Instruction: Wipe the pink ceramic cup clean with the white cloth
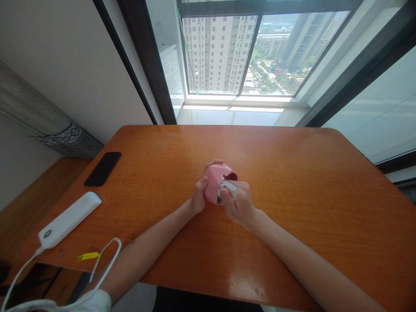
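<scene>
A small pink hollow object [215, 181] with faceted sides and a dark opening is held just above the middle of the table; its exact kind is unclear. My left hand [200, 190] wraps round its left side, with the thumb in front and fingers behind. A crumpled white tissue or cloth [228, 189] is pinched in my right hand [240, 203], pressed against the pink object at its opening. How far the white wad reaches inside is hidden.
On the left of the wooden table [292, 173] lie a black phone [103, 169] and a white power strip-like device [70, 220]. Its white cable [113, 255], with a yellow tag [88, 256], loops over my left forearm. A window [240, 56] stands beyond the far edge.
</scene>
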The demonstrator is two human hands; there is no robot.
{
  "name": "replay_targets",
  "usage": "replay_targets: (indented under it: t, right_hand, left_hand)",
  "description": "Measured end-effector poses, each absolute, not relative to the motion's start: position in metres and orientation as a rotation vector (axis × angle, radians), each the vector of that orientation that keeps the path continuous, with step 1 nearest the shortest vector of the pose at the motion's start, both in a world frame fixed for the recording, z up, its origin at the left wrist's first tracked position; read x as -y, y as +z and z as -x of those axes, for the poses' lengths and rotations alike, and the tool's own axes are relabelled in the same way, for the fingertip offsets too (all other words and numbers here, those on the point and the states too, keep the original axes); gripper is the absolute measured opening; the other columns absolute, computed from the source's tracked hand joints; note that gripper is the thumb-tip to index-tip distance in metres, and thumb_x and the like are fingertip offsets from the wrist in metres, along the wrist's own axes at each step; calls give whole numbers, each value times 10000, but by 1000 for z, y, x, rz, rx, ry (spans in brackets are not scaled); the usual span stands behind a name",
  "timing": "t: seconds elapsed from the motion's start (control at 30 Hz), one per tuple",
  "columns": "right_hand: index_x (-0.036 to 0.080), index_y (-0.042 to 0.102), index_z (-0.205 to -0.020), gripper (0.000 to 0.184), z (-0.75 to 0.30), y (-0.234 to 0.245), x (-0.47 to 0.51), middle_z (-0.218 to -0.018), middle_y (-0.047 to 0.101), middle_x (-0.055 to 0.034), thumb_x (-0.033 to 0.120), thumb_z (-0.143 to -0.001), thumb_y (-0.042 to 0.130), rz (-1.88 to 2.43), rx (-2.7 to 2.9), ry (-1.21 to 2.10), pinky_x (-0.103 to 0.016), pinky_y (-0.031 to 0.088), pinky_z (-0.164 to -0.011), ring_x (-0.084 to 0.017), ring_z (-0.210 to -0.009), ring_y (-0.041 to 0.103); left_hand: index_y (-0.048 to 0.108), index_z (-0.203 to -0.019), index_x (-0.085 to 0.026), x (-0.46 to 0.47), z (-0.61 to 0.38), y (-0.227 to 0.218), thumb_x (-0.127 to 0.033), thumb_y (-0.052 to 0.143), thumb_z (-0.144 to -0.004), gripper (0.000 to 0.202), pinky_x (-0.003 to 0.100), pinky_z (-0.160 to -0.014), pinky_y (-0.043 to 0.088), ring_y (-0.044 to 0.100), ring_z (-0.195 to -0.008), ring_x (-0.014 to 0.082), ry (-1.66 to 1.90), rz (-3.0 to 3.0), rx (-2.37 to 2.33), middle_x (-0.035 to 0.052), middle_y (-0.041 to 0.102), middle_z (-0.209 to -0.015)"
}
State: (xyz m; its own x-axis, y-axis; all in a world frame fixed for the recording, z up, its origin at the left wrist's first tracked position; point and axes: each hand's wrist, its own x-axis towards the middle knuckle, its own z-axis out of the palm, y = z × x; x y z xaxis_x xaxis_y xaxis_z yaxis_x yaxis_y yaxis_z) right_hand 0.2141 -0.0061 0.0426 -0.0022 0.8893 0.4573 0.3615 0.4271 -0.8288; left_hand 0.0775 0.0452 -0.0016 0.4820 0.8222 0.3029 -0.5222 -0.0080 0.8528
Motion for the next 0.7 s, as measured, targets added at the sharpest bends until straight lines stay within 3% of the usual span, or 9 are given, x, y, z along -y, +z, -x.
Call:
replay_targets:
  t: [0.1,0.23,0.37,0.43,0.53,0.63,0.7]
  right_hand:
    - [249,456,-580,630,-217,40,4,-538,510,-4,697,-1021,496,1098,1726,515,-314,278,-534,-136,-513,403]
    - [263,485,-627,625,-209,50,-4,-526,506,6,722,-1040,390,1345,969,1043,-287,340,-472,-154,-475,447]
    - [253,594,-762,521,-203,65,-7,-637,641,-15,696,-999,458,1249,388,1440,-295,466,-491,-181,-523,573]
    - [257,564,-731,539,-202,68,-3,-612,614,-3,718,-993,470,1281,410,1354,-286,433,-467,-168,-500,537]
    - [260,487,-621,647,-204,62,7,-528,498,18,793,-987,456,1326,885,1029,-280,329,-461,-141,-474,426]
    - [242,479,-555,678,-209,53,11,-536,495,8,788,-949,558,1200,1442,744,-289,331,-546,-129,-529,416]
    - [239,464,-540,674,-211,51,9,-529,489,9,754,-961,570,1199,1487,705,-288,324,-554,-124,-530,412]
  left_hand:
    - [540,-1435,-207,-45,-80,-1,-696,471,-976,674,502,-1074,521,695,-1135,321,1002,-1028,-340,113,719,-1224]
    - [491,-1531,-255,-46,-78,-6,-642,519,-1020,642,491,-1155,463,612,-1265,308,1267,-1387,-463,123,606,-1429]
    - [432,-1603,-271,-49,-75,-8,-650,646,-956,779,574,-1228,382,476,-1429,375,1518,-1920,-346,161,490,-1550]
    - [443,-1588,-267,-49,-76,-7,-659,641,-954,771,593,-1229,381,471,-1441,387,1515,-1922,-331,167,494,-1546]
    - [451,-1545,-272,-45,-78,-3,-703,540,-993,706,571,-1178,450,587,-1336,356,1350,-1537,-373,144,574,-1476]
    - [492,-1477,-237,-40,-80,-1,-735,441,-1000,691,534,-1079,531,682,-1177,326,1148,-1148,-352,122,682,-1315]
    - [499,-1483,-231,-40,-80,-2,-694,465,-1001,669,526,-1107,521,685,-1198,320,1100,-1072,-355,118,693,-1332]
